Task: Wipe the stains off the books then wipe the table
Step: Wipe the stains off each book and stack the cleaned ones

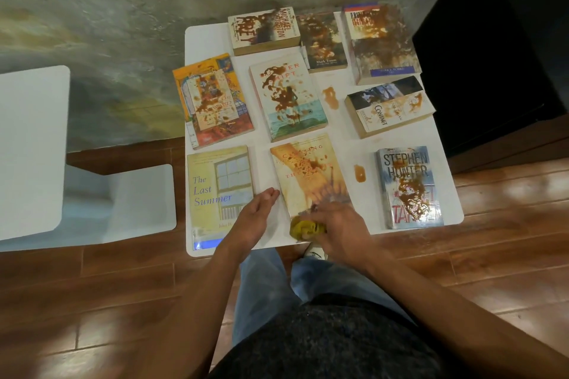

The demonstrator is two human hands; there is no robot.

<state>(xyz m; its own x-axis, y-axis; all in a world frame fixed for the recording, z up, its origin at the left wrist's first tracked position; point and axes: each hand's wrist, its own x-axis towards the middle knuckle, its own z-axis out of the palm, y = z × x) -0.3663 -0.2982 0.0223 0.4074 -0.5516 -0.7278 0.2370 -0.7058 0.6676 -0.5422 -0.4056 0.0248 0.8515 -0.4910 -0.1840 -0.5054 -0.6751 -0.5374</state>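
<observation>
A white bench point(354, 144) is seen from above, w/ nine books laid flat in approx. three rows. Brown stains are carried by most covers; the pale "Last Summer" book point(215, 194) at the near-left corner looks clean. The "Crossing" book point(308, 175), centre of the near row, is stained across its upper half; its near end is covered by the right hand point(335, 224), which is clamped on a bunched yellow cloth point(304, 228) pressed at the book's near-left corner, close to the bench's near edge. The left hand point(257, 209) is held w/ fingers straight and together, resting on the bare strip between the "Last Summer" book and the "Crossing" book, fingertips touching the latter's left edge.

Two brown spills are seen on bare bench: one point(359, 173) between the "Crossing" book and the Stephen Hunter book point(409, 188), one point(330, 97) further back. The Hunter book sits near the right edge. The yellow-orange book point(212, 100) overhangs the left edge slightly. Narrow white lanes are left between books. A second white table point(30, 148) stands well apart at left.
</observation>
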